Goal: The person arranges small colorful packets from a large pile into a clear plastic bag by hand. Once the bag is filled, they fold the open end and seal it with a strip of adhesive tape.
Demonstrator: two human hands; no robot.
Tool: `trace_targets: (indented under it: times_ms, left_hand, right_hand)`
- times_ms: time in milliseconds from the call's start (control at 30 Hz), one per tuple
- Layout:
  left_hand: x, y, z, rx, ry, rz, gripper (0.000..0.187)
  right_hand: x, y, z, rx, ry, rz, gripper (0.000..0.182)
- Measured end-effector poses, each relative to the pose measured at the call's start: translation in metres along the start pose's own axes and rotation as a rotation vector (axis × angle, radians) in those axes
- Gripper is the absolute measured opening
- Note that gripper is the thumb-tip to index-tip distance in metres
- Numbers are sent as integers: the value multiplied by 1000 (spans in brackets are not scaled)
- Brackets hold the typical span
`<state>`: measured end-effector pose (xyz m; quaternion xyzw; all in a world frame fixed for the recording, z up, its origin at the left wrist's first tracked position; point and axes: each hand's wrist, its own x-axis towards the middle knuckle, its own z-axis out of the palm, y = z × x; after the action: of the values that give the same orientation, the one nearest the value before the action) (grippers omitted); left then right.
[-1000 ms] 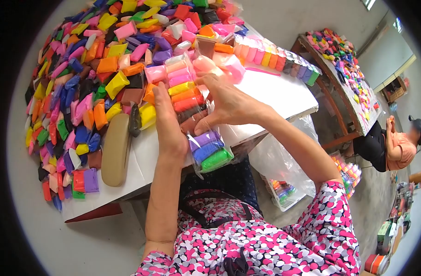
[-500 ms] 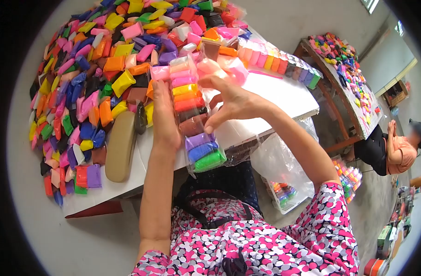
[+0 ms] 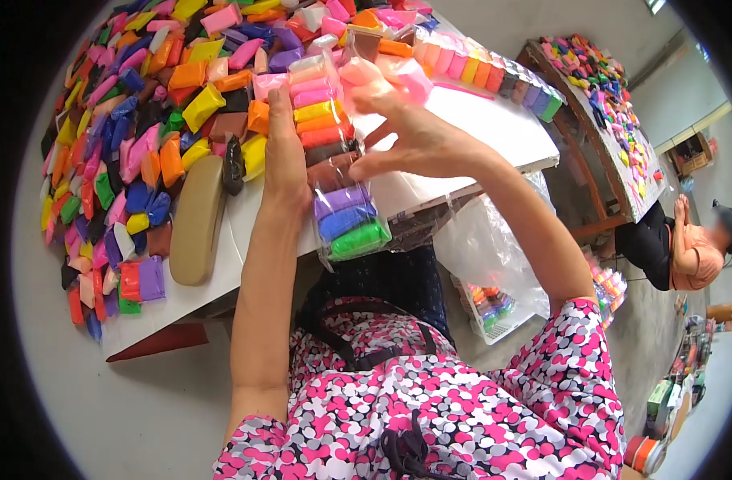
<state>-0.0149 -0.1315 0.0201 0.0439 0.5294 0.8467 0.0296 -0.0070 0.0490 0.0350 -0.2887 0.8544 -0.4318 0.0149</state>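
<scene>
A long clear plastic bag (image 3: 348, 197) holds a row of small soft wrapped packs in many colours, with green at the near end. It lies across the table's front edge, its near end sticking out past it. Along its left side my left hand (image 3: 286, 152) is pressed, fingers stretched forward and thumb hidden. From the right, my right hand (image 3: 422, 140) curves round the bag, its thumb against the brown pack and its fingertips near the far edge. Pink packs (image 3: 367, 80) lie just beyond my right fingers, partly covered by clear film.
A heap of loose coloured packs (image 3: 154, 120) covers the table's left side, with a tan elongated case (image 3: 196, 220) beside it. A filled row (image 3: 486, 70) lies at the back right. Below stands a white basket (image 3: 494, 326). At right, a person (image 3: 694, 248) sits near another table (image 3: 578, 140).
The view has shifted, so the table and its contents appear higher. My hands stay around the same bag, with only slight movement of the right fingers.
</scene>
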Motion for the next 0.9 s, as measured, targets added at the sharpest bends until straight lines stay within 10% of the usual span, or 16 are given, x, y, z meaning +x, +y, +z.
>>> trace_targets:
  times_ms: [467,900]
  left_hand:
    - [-104,-3,26,384,145,419,71]
    - [-90,-17,5,385,46,363,72]
  right_hand:
    - [-39,-42,-4,-134,-248,-46,66]
    - [-42,-32,1,-19,-219,-8,50]
